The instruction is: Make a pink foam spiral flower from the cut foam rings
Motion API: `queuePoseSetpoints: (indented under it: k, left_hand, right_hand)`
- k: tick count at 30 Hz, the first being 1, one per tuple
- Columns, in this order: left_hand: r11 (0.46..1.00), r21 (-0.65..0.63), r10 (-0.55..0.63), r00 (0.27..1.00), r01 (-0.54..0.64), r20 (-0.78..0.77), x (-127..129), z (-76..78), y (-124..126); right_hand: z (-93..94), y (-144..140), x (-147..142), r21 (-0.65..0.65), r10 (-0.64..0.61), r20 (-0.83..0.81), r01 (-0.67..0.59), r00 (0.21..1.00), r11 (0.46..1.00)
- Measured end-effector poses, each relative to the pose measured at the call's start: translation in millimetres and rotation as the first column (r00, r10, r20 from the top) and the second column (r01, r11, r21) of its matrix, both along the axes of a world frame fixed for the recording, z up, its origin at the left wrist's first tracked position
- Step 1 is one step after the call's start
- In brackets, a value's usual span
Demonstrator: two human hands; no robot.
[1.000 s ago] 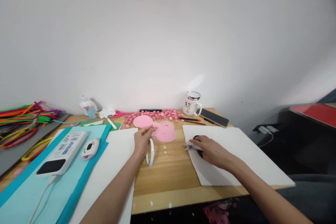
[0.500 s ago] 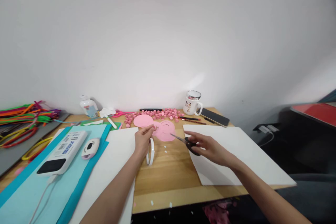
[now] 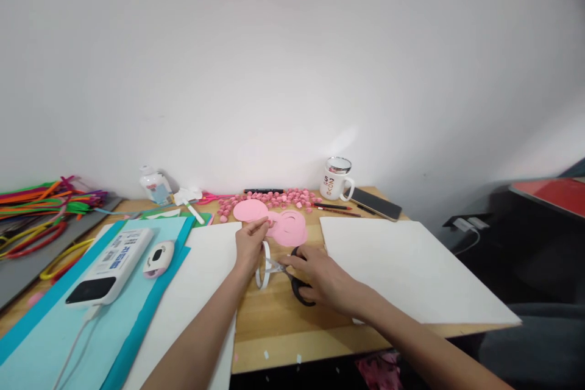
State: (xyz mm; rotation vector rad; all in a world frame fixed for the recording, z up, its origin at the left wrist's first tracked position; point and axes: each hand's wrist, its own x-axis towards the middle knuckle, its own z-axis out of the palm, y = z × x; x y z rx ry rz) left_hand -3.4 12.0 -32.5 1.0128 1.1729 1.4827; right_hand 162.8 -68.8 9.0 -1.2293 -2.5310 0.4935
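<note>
My left hand [image 3: 251, 245], fingers pinched, holds a narrow roll of white tape [image 3: 262, 268] that hangs below it as a ring. Pink paper shows right at its fingertips; whether they grip that too, I cannot tell. My right hand [image 3: 320, 277] has its fingers in the black handles of a pair of scissors [image 3: 300, 291]. The handles are spread, and the blades point left at the right side of the tape ring. Just beyond both hands lie pink paper circles [image 3: 292, 236], and a plain pink disc [image 3: 250, 210] lies further left.
White boards [image 3: 402, 268] flank the hands. Pink crumpled balls [image 3: 274, 200], a black marker, pencils [image 3: 333, 206], a mug [image 3: 335, 186] and a phone [image 3: 377, 203] line the back. Blue folders with a white device [image 3: 109, 265] and colourful pipe cleaners [image 3: 50, 201] are at left.
My right hand has brought the scissors left and nearer, from over the right board's edge to the tape ring. The left hand and tape have barely moved.
</note>
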Motion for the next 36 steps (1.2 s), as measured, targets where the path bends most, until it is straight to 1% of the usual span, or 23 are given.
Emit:
queuePoseSetpoints:
  k: [3, 9, 16, 20, 25, 31, 34, 36]
  left_hand:
    - [1.000, 0.017, 0.010, 0.999, -0.010, -0.042, 0.4, -0.2, 0.7]
    - [0.999, 0.039, 0.000, 0.997, 0.003, -0.072, 0.3, -3.2, 1.7]
    - [0.999, 0.028, -0.033, 0.997, 0.035, -0.068, -1.5, -4.6, 1.7]
    - [0.999, 0.014, -0.044, 0.994, 0.045, -0.098, -0.9, -4.1, 1.2]
    - [0.999, -0.003, -0.045, 0.992, 0.045, -0.118, 0.6, -1.5, -0.7]
    - [0.997, 0.041, -0.058, 0.978, 0.068, -0.203, 4.5, 3.9, -5.3]
    - [0.996, 0.054, -0.061, 0.974, 0.075, -0.219, 5.3, 4.8, -6.4]
    - [0.995, 0.066, -0.064, 0.973, 0.081, -0.224, 5.2, 4.7, -6.7]
  right_hand:
    - [-0.8, 0.0, -1.8, -0.001, 0.013, -0.026, -0.013, 1.000, 1.000]
    - [2.2, 2.3, -0.4, -0.074, 0.018, -0.020, -0.020, 1.000, 0.997]
    - [7.9, 5.4, -3.9, -0.072, 0.018, -0.003, -0.018, 1.000, 0.997]
    - [10.3, 8.1, -2.9, -0.141, 0.046, -0.050, -0.052, 0.998, 0.989]
    - [5.8, 15.1, -0.9, -0.252, 0.092, -0.106, -0.116, 0.990, 0.961]
    - [7.9, 18.3, -5.4, -0.339, 0.059, -0.087, -0.085, 0.994, 0.937]
    - [8.2, 19.7, -6.4, -0.327, 0.056, -0.071, -0.077, 0.996, 0.942]
    - [4.9, 20.6, -5.7, -0.281, 0.059, -0.042, -0.069, 0.997, 0.957]
